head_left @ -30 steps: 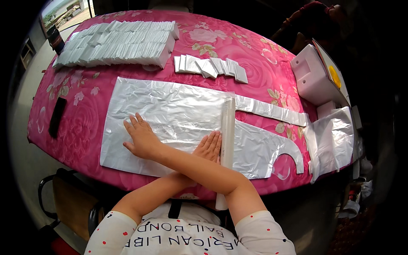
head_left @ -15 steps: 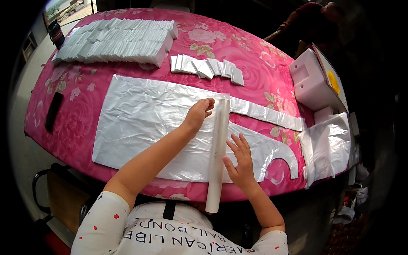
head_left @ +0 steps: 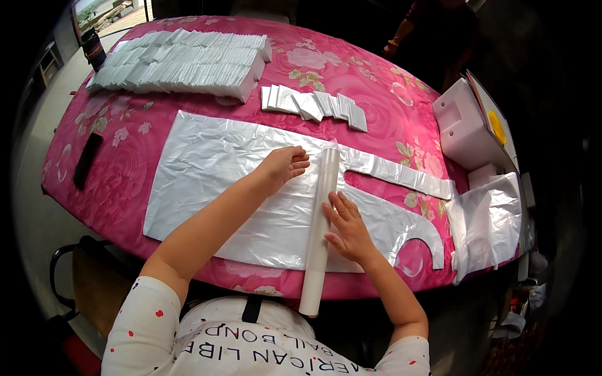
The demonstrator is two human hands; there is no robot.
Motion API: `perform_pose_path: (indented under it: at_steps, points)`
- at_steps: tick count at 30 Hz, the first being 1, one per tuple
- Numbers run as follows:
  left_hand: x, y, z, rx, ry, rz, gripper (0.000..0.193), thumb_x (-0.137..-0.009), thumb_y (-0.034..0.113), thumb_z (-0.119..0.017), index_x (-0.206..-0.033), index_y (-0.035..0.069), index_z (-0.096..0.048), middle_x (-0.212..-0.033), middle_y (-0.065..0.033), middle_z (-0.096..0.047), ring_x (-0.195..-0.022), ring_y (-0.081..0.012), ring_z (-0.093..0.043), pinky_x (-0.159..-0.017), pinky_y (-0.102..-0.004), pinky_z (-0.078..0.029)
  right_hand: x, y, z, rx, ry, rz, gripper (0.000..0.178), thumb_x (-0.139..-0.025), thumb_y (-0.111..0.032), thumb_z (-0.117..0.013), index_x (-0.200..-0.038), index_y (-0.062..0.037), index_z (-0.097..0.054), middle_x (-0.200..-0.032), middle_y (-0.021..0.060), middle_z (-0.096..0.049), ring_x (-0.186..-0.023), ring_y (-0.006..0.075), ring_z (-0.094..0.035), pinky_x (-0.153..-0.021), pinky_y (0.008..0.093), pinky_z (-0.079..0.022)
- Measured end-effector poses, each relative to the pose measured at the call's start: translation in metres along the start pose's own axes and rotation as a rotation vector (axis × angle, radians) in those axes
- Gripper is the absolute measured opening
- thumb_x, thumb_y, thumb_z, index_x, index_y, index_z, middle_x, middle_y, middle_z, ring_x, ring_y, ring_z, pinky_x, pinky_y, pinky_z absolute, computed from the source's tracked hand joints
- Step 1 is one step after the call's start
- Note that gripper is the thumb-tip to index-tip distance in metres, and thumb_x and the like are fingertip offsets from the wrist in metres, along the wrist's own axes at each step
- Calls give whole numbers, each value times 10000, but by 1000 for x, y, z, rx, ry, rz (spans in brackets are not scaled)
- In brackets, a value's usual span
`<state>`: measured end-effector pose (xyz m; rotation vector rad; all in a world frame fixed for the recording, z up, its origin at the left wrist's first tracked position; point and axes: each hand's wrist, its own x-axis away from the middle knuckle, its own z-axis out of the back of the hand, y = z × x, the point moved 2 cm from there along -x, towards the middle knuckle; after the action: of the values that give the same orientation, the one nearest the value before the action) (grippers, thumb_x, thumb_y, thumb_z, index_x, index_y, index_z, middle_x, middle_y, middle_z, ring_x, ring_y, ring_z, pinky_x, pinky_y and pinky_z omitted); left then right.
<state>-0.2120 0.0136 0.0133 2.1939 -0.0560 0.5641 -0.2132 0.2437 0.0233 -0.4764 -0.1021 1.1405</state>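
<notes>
A long whitish translucent tube (head_left: 322,213) lies across a thin silvery-white plastic sheet (head_left: 213,169), and its near end sticks out past the table's front edge. The sheet is spread flat, with two strap-like arms reaching right. To the left of the tube, my left hand (head_left: 285,166) hovers apart from it, empty, with its fingers loosely extended. My right hand (head_left: 348,229) is on the tube's right side, fingers spread, fingertips at its edge; whether they press on it I cannot tell.
Many folded white packets (head_left: 182,62) stand in rows at the far left. Several more packets (head_left: 313,103) lie behind the sheet. A black bar-shaped object (head_left: 88,161) is at left. At right are a white foam box (head_left: 467,122) and crumpled plastic (head_left: 486,219). Another person stands beyond the table.
My right hand has moved left and up to the tube's edge. My left hand has drawn back a little to the left, away from the tube. The view has shifted slightly.
</notes>
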Motion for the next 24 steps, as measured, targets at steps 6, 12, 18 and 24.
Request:
perform_pose_path:
  at_steps: [6, 12, 18, 24]
  points:
    - [81, 42, 87, -324, 58, -74, 336, -934, 230, -434, -1158, -14, -493, -1141, -126, -558, -1015, -174, -555, -861, -293, -452, -86, -72, -49, -3, -166, 288, 585, -892, -499, -381, -1266, -62, -487, -1363, 129, -410, -1341, 308, -231, -1097, 466, -120]
    - [190, 41, 173, -305, 191, -75, 343, -926, 240, -461, -1171, 5, -508, -1138, -105, -570, -998, -162, -554, -859, -282, -439, -125, -133, -47, -466, -142, 503, 417, -839, -297, -571, -1160, -33, -547, -1278, 125, -493, -1232, 305, -407, -995, 400, -357]
    - [288, 26, 220, -262, 379, -43, 299, -932, 196, -446, -1153, 12, -527, -1099, -96, -593, -968, -147, -568, -838, -272, -450, -121, -81, -49, -127, -35, 392, 415, -848, -307, -534, -1184, -65, -539, -1298, 132, -478, -1206, 329, -435, -981, 427, -361]
    - [322, -1, 231, -212, 380, -15, 278, -933, 168, -440, -1151, 22, -533, -1100, -90, -593, -968, -147, -570, -839, -277, -452, -149, -91, -80, 61, -202, 457, 612, -849, -418, -500, -1363, -113, -364, -1439, 91, -299, -1348, 292, -222, -1095, 429, -168]
